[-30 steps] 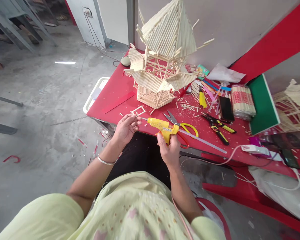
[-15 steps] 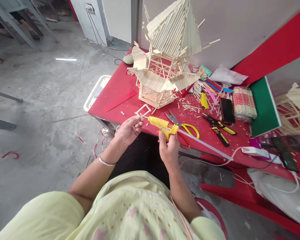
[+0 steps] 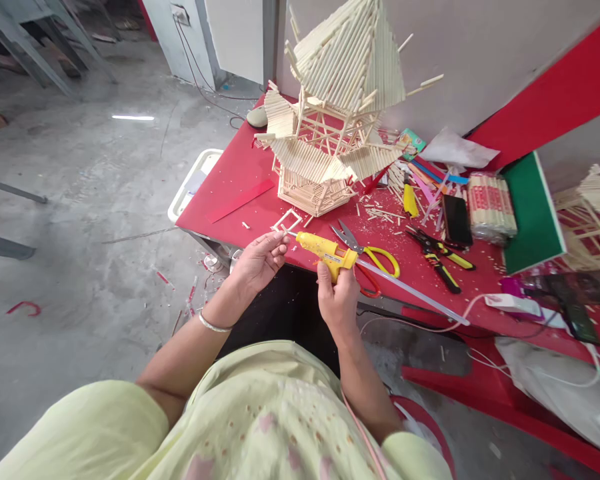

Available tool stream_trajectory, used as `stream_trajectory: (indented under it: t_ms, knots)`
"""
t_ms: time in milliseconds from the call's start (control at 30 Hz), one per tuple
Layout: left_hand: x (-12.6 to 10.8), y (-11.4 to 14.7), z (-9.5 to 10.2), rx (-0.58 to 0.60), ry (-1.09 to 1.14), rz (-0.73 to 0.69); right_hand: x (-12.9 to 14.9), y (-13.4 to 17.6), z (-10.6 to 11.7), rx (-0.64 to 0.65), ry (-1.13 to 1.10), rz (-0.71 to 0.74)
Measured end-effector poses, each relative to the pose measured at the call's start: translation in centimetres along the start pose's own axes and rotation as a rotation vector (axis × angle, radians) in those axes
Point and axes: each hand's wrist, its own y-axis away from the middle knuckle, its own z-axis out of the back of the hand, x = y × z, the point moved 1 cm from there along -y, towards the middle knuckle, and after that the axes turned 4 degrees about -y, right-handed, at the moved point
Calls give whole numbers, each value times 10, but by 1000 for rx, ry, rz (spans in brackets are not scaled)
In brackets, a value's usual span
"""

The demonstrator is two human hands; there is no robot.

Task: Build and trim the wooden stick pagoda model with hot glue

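My left hand [image 3: 261,259] is pinched closed on what looks like a short wooden stick, mostly hidden by the fingers. Right at those fingertips is the nozzle of a yellow glue gun [image 3: 325,252], which my right hand [image 3: 339,293] grips by its handle and trigger. A long clear glue stick [image 3: 415,292] sticks out of the gun's back. Just beyond my left fingers is a small rectangular frame of sticks [image 3: 287,220] by the table edge. Behind it stands a tiered, pagoda-like model [image 3: 313,160] built from wooden sticks.
On the red table [image 3: 230,200] lie scissors [image 3: 380,259], pliers [image 3: 440,259], a yellow-handled cutter [image 3: 409,199], a phone [image 3: 457,220] and a bundle of wrapped sticks [image 3: 491,205]. Stick scraps are scattered around. A green board [image 3: 533,213] stands at right, near a white power strip [image 3: 513,304] with cords.
Almost nothing differs. Both hands and the glue gun hold the same position, while the view has shifted very slightly.
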Motion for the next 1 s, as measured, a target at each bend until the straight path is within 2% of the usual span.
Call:
stream_trajectory:
  t_ms: [1000]
  knots:
    - [3,0,4,-31,-32,-69,-2,2,-4,-5,-1,37]
